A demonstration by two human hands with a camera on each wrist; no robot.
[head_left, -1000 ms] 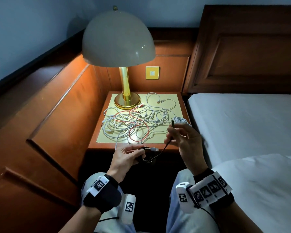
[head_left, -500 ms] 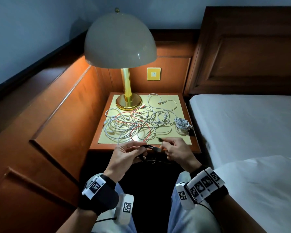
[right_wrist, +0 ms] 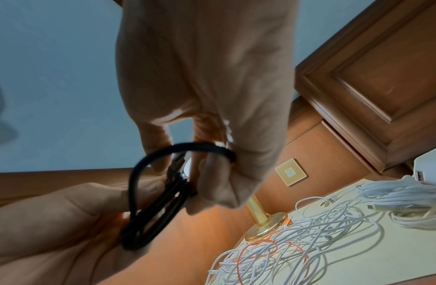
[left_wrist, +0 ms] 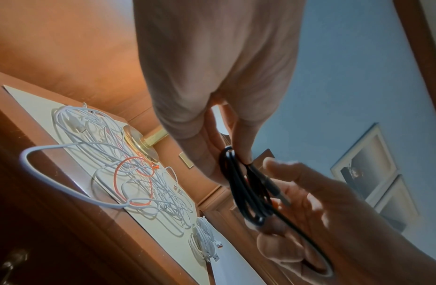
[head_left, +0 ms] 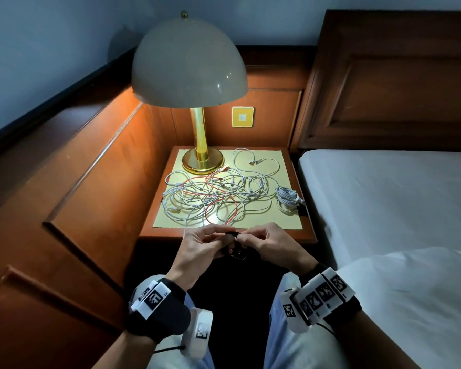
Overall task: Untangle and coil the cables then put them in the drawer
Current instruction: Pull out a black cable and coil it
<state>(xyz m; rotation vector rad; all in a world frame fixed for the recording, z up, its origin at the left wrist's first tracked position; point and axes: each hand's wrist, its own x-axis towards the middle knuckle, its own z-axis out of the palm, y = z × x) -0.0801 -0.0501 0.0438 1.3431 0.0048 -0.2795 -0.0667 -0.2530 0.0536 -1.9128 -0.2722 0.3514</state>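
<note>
Black cable (left_wrist: 246,194), light, limp and springy by appearance, is pinched as a small coil by left hand (head_left: 200,246) and right hand (head_left: 266,242); best gripped across all loops.

— Where did the head view look from?
— It looked from above, forward and down at the worktop (head_left: 290,225), the lamp (head_left: 189,62) at the far edge and the bed (head_left: 383,195) to the right.
— And the wrist views?
— Each sat very near its own hand, looking along it and upward, tilted. The left one faced the right hand (left_wrist: 309,208), the right one the left hand (right_wrist: 53,221).
— What did they share?
— All three took in the black cable (head_left: 233,245), the tangle of white cables (head_left: 216,198) and the lamp's base (head_left: 202,161).
</note>
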